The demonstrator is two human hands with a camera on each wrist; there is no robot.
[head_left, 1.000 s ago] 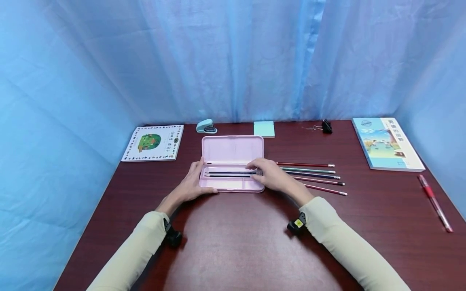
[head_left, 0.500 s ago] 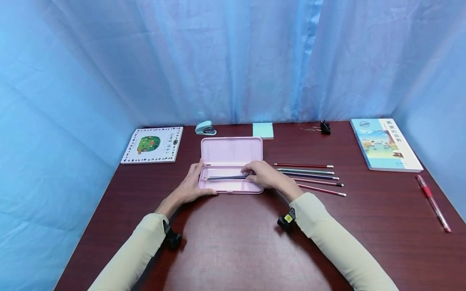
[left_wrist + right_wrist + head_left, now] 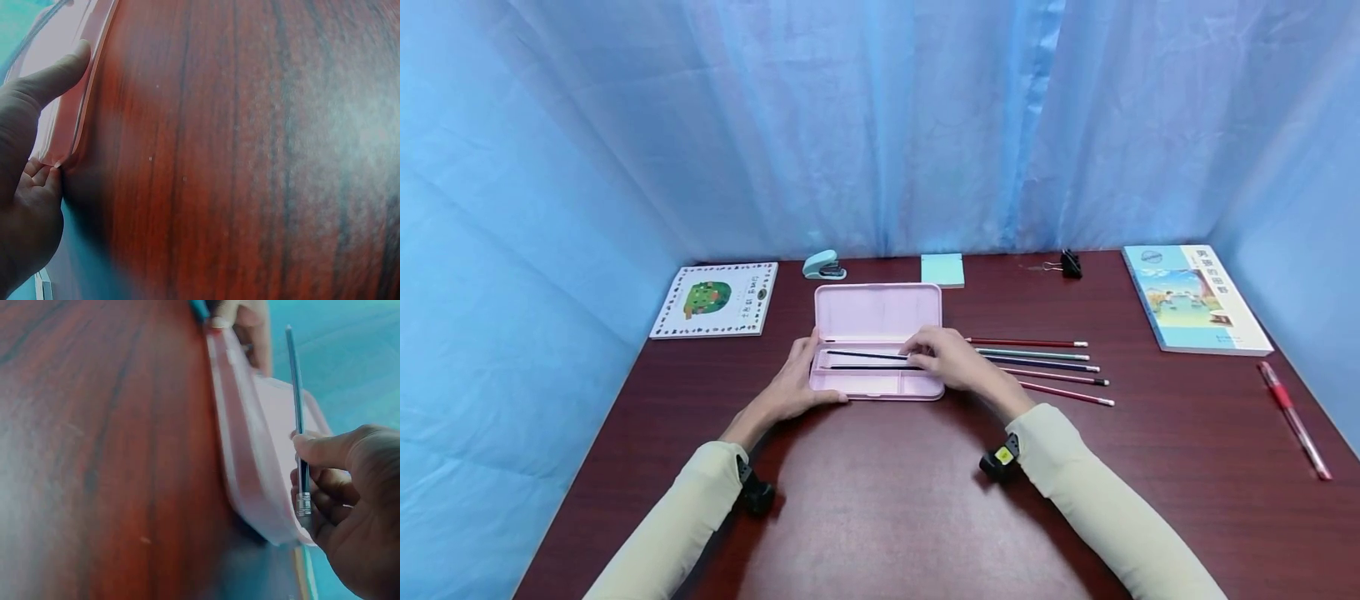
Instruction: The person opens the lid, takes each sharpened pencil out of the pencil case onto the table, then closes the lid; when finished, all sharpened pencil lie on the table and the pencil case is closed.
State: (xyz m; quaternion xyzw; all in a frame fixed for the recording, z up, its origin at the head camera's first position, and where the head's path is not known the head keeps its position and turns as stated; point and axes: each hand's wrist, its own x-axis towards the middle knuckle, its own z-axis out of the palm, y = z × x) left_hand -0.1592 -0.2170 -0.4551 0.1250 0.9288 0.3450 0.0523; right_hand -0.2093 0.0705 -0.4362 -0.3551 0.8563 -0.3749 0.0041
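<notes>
An open pink pencil case [image 3: 878, 312] lies on the table with its lid tipped back. My left hand [image 3: 788, 385] grips the case's left end, thumb along the front rim and fingers around the side. At the other end, my right hand [image 3: 953, 362] pinches a dark pencil [image 3: 298, 394] between thumb and fingers near its metal eraser end. That pencil slants over the long compartment, its point towards the left. A second dark pencil [image 3: 868, 367] runs along the compartment in front of it, its right end hidden by the right hand.
Several pencils [image 3: 1037, 361] lie side by side right of the case, partly behind the right hand. Behind stand a stapler [image 3: 824, 265], sticky notes [image 3: 943, 270] and a binder clip [image 3: 1072, 263]. Books lie left [image 3: 718, 300] and right [image 3: 1197, 297], near a red pen [image 3: 1296, 419].
The right hand shifted slightly left, then back a little right. The two dark pencils in the case came together and are apart again, the held one now slanting. The left hand kept its place.
</notes>
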